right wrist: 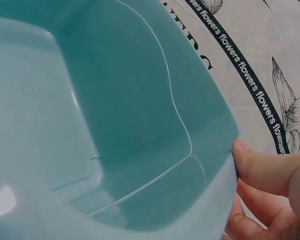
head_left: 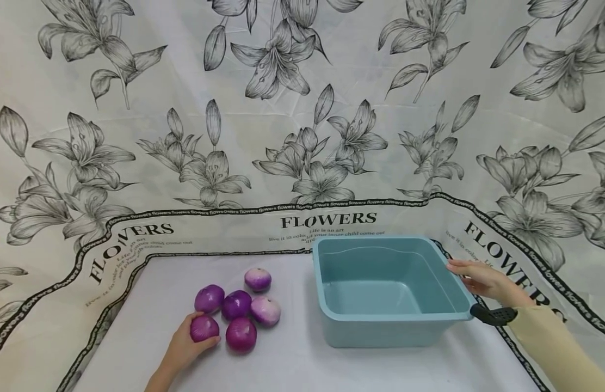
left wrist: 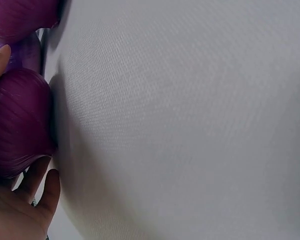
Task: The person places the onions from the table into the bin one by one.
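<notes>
My left hand has its thumb and fingers around a purple onion at the near left of the group. In the left wrist view this onion rests on the white surface between the thumb and the fingers. Close to its right lies another reddish-purple onion; a dark purple one is just behind it. With my right hand I grip the right rim of a blue-green plastic basin. The thumb lies on the rim in the right wrist view, the fingers beneath it outside.
Further onions sit in the cluster: a deep purple one, a pale one and a purple-and-white one at the back. A white cloth covers the table. Behind it hangs a flower-printed curtain. The basin's inside holds nothing visible.
</notes>
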`<state>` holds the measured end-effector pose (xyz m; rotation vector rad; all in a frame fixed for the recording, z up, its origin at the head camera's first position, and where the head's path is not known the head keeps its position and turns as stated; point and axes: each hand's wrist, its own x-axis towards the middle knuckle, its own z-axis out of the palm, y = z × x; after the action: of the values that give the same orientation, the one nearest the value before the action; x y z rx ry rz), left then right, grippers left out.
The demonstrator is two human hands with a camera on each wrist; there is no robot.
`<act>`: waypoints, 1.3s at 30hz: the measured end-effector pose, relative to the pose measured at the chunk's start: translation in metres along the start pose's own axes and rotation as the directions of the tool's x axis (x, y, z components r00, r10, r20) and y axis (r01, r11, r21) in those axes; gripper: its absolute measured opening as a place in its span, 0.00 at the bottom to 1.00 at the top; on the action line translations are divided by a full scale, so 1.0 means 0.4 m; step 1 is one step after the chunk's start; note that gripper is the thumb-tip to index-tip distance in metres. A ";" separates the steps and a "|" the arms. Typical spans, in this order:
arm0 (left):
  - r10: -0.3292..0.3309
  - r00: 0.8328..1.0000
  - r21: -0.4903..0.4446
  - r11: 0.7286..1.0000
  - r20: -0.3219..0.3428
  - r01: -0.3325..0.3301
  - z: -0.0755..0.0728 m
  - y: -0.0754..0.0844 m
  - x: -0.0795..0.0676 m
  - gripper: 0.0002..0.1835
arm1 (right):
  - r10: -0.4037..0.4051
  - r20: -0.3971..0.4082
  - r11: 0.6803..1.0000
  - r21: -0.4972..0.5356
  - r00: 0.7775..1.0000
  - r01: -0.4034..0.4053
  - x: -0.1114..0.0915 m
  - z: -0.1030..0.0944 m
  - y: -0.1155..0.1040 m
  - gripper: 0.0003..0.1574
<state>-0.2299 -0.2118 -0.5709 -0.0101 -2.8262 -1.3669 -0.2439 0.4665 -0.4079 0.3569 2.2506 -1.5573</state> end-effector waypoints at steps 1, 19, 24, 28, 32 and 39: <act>0.000 1.000 0.003 1.000 0.002 0.000 0.000 -0.001 0.000 0.46 | 0.002 -0.004 1.000 0.004 1.000 -0.002 0.000 0.001 -0.001 0.57; 0.001 1.000 0.026 1.000 0.000 -0.001 -0.006 0.001 -0.009 0.49 | -0.002 -0.037 1.000 -0.007 0.999 0.002 0.004 0.006 -0.002 0.55; 0.007 1.000 0.036 0.999 -0.005 -0.007 -0.004 0.007 -0.011 0.49 | 0.003 -0.054 1.000 -0.011 0.999 -0.003 0.004 0.003 0.002 0.55; 0.022 1.000 0.044 0.999 -0.016 -0.021 -0.002 0.012 -0.016 0.48 | 0.017 -0.066 1.000 -0.013 0.998 -0.017 0.004 0.002 0.003 0.56; 0.017 1.000 0.071 0.997 -0.023 -0.015 -0.009 0.021 -0.022 0.48 | 0.029 -0.064 1.000 0.001 0.998 -0.029 0.002 0.003 0.003 0.55; 0.019 0.999 0.099 0.995 -0.038 -0.015 -0.038 0.069 -0.021 0.47 | 0.005 -0.057 1.000 0.017 0.998 -0.004 -0.001 0.007 0.004 0.55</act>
<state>-0.2212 -0.2068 -0.5400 -0.0077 -2.8505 -1.2088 -0.2426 0.4646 -0.4100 0.4159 2.2785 -1.5838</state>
